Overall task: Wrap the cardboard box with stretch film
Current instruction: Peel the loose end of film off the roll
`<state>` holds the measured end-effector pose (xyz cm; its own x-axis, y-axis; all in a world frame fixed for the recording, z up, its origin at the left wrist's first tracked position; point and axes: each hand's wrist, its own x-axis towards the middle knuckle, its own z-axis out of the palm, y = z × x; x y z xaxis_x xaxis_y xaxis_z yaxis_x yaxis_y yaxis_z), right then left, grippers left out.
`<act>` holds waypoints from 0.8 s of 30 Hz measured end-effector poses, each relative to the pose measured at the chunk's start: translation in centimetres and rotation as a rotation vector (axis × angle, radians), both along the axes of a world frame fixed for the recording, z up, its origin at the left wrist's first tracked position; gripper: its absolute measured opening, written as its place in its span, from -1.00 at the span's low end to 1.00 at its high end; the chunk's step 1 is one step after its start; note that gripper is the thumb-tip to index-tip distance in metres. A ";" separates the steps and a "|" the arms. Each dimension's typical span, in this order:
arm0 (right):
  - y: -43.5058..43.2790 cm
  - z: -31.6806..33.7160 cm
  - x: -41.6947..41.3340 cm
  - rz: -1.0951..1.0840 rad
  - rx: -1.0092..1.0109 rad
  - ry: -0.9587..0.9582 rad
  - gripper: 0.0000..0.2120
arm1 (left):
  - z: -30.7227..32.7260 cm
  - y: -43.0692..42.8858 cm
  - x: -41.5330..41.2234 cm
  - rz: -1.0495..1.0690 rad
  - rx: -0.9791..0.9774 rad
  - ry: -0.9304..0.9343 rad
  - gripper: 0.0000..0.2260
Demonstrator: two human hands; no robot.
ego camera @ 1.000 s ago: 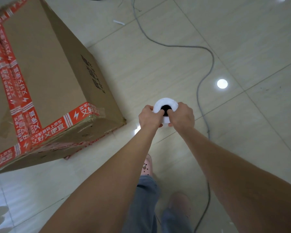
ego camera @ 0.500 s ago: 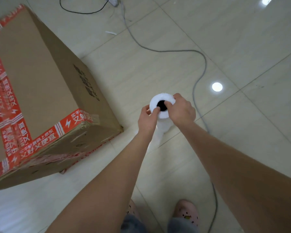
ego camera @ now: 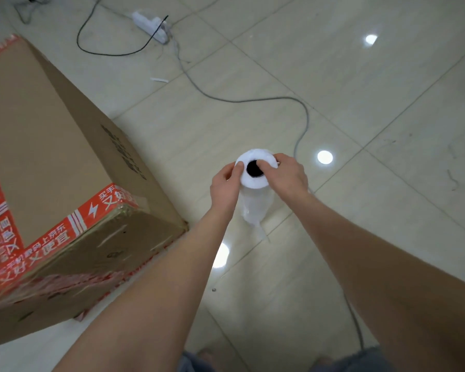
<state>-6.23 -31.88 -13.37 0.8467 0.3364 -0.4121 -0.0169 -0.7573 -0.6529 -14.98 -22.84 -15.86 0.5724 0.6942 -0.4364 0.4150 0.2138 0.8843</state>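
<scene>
A roll of stretch film [ego camera: 254, 184] is held roughly upright above a pale tiled floor [ego camera: 333, 76]. It is seen from over its top end, where a dark core hole is ringed by white film. The roll is gripped by both hands.

The left hand [ego camera: 224, 185] is closed on the roll's left side, with the thumb pressed against the top rim and the fingers curled round the wall beneath. The right hand [ego camera: 286, 174] is curled over the top right edge, with one fingertip laid at the lip of the core hole. A loose, crumpled tail of film [ego camera: 258, 224] is seen hanging below the hands, narrowing to a point.

A large cardboard box [ego camera: 51, 157] is set on the floor to the left of the left hand, well apart from the roll and touched by neither hand. Its edges are sealed with red printed tape [ego camera: 97, 213], and a shiny, wrinkled clear layer is seen over the face nearest the person.

Beyond the right hand, a grey cable [ego camera: 301, 122] is laid in a curve across the tiles. It is run toward a white power strip [ego camera: 152, 24] far ahead of the hands. A black cable [ego camera: 105, 51] is looped on the floor beside the strip.
</scene>
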 end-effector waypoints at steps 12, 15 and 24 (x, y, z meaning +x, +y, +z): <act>0.7 -0.9 3.1 0.035 -0.043 -0.184 -0.89 | -1.8 1.8 3.0 -0.109 0.139 -0.139 -0.75; 0.7 -1.1 2.9 -0.026 -0.045 -0.224 -0.88 | -1.8 2.2 3.4 -0.133 0.169 -0.175 -0.79; 0.8 -0.4 1.7 0.029 -0.165 -0.354 -0.77 | -1.0 1.5 2.1 -0.227 0.242 -0.203 -0.87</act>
